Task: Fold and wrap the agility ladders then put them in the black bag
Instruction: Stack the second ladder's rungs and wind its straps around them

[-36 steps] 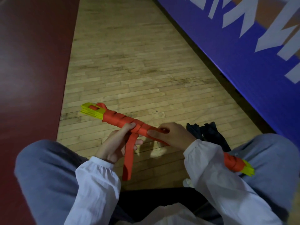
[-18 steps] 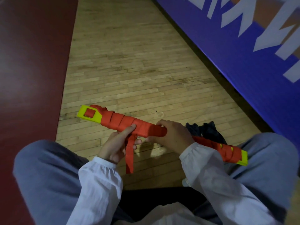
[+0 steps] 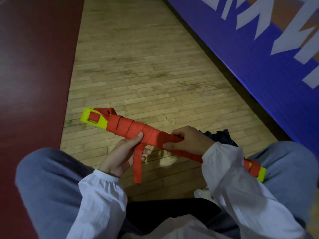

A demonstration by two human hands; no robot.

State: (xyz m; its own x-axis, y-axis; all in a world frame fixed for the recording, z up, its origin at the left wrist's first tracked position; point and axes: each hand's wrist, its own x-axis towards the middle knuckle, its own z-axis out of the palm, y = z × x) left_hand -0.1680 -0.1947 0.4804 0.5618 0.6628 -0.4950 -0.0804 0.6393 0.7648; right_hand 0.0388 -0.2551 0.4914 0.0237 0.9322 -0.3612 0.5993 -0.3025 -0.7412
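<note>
Biggest risk here imo: the loose strap tail [image 3: 138, 163] dangling at centre frame isn't tucked in. If either grip slackens, the red wraps could unwind and the yellow rungs [image 3: 93, 119] fan back out. The agility ladder bundle [image 3: 131, 130] slants across mid-frame above the knees, from left down to lower right. The left hand [image 3: 124, 154] curls under it, thumb pressing on the wrap. The right hand [image 3: 188, 140] clasps the bundle's middle. The black bag [image 3: 219, 137] peeks out just behind that hand.
</note>
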